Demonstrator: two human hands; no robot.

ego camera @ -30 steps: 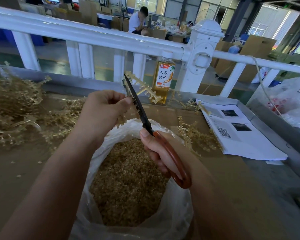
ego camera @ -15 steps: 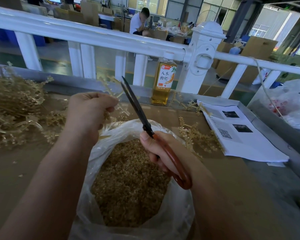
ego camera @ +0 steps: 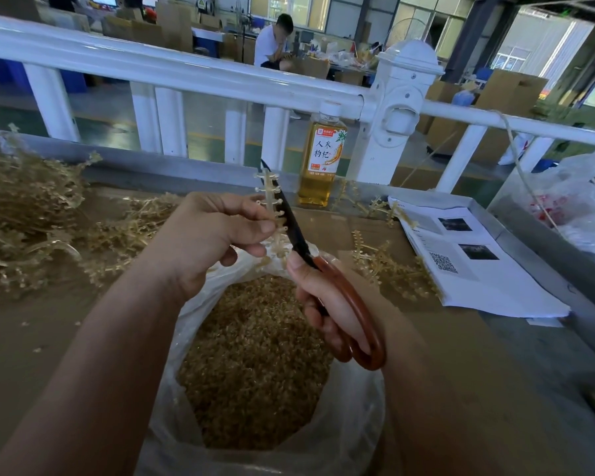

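pinching tight, the left hand [ego camera: 217,235] curls thumb and fingers [ego camera: 255,225] round a tan plastic sprig [ego camera: 270,196] at frame centre. right hand [ego camera: 314,288] grips red-handled scissors [ego camera: 296,237]. half a second back blades gaped clear; now they lie on the sprig. i expect a snip into the bag [ego camera: 358,424] below.

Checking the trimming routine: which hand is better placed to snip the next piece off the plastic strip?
Right. The right hand grips the scissors, blades against the strip that the left hand pinches above the bag.
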